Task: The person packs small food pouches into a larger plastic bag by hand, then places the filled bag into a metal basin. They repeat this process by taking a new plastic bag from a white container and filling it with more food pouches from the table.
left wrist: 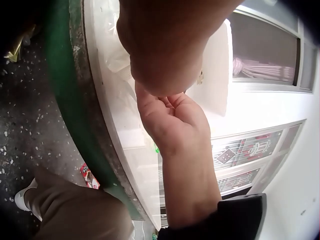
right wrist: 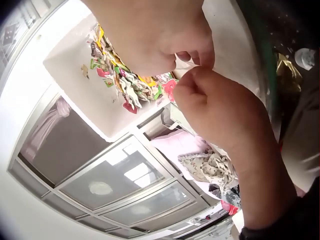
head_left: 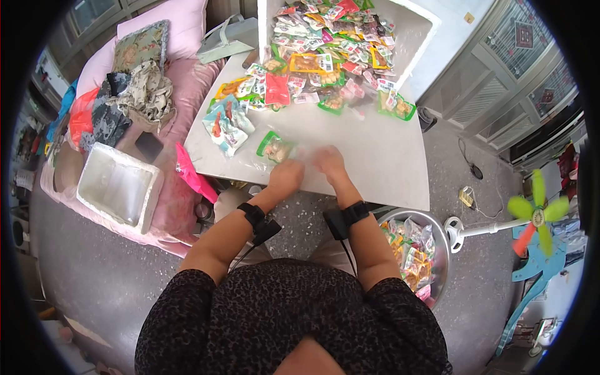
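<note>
Close together over the table's front edge, both hands have their fingers curled and pinch a thin clear plastic bag (head_left: 250,166). My left hand (head_left: 287,177) is next to a green-edged snack packet (head_left: 275,147) with pale pieces inside. My right hand (head_left: 330,161) is blurred in the head view. From the right wrist view, the fingertips of the left hand (right wrist: 215,95) and the right hand (right wrist: 165,40) meet around a small pale bit of plastic. In the left wrist view the left hand hides the pinch, and see-through film (left wrist: 116,57) lies beside it.
A white foam box (head_left: 420,47) of mixed snack packets lies at the table's back, several packets spilling out. Blue-white packets (head_left: 229,125) lie at the left. A metal basin (head_left: 445,250) of packets stands at the right, near a fan (head_left: 537,215). Another foam box (head_left: 119,187) rests on the pink bed.
</note>
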Demonstrator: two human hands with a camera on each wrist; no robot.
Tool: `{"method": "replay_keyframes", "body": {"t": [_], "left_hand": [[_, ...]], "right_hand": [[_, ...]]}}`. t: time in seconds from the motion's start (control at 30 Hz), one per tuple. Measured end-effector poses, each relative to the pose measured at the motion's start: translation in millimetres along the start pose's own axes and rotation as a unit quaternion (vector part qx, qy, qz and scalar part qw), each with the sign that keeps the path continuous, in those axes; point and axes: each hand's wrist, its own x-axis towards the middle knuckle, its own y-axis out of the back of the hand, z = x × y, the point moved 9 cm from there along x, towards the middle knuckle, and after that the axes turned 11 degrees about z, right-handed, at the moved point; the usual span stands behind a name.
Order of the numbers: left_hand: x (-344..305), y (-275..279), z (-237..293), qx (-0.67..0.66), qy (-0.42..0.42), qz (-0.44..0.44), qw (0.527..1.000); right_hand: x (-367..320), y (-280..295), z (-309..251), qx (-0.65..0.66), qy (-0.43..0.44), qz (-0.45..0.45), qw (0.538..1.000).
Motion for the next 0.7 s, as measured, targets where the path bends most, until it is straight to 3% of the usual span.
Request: {"method": "replay_keyframes", "body": {"t": [0.07, 0.13, 0.17, 0.2, 0.23, 0.27, 0.37, 0.47, 0.63, 0.7], "left_hand": [[-3.0, -1.7, 0.9, -0.006, -0.007, 0.010, 1.000], [-4.3, -1.4, 1.1, -0.019, -0.022, 0.035, 0.999], [-4.2, -2.8, 1.8, -0.020, -0.031, 0.035, 0.999], [-5.0, -3.2, 2.3, -0.022, -0.040, 0.034, 0.998], [-5.1, -3.2, 3.2, -0.023, -0.050, 0.033, 0.998], [-5.3, -4.7, 2.4, -0.022, -0.044, 0.021, 0.999], [-6.2, -6.0, -0.5, -0.024, -0.038, 0.001, 0.999], [-6.6, -4.9, -0.5, -0.036, -0.049, 0.015, 0.998], [-5.3, -0.4, 1.4, -0.047, -0.047, 0.027, 0.997], [-4.2, 0.5, 3.4, -0.035, -0.052, 0.021, 0.998]], "right_hand": [[35.2, 16.7, -5.4, -0.023, 0.015, 0.013, 1.000], [100.6, 28.2, 7.3, -0.086, 0.154, 0.000, 0.984], [111.5, 27.3, -2.7, -0.184, 0.231, -0.001, 0.955], [120.4, 26.6, -13.1, -0.277, 0.308, 0.010, 0.910], [115.4, 19.9, -33.5, -0.427, 0.382, 0.025, 0.820], [109.6, 9.8, -46.7, -0.561, 0.442, 0.038, 0.699], [133.8, 12.1, -50.4, -0.464, 0.442, 0.068, 0.765], [173.0, 4.1, -35.2, -0.502, 0.399, 0.071, 0.764], [183.9, 9.8, -26.7, -0.333, 0.404, 0.051, 0.850], [175.5, 13.0, -25.9, -0.323, 0.424, 0.045, 0.845]]}}
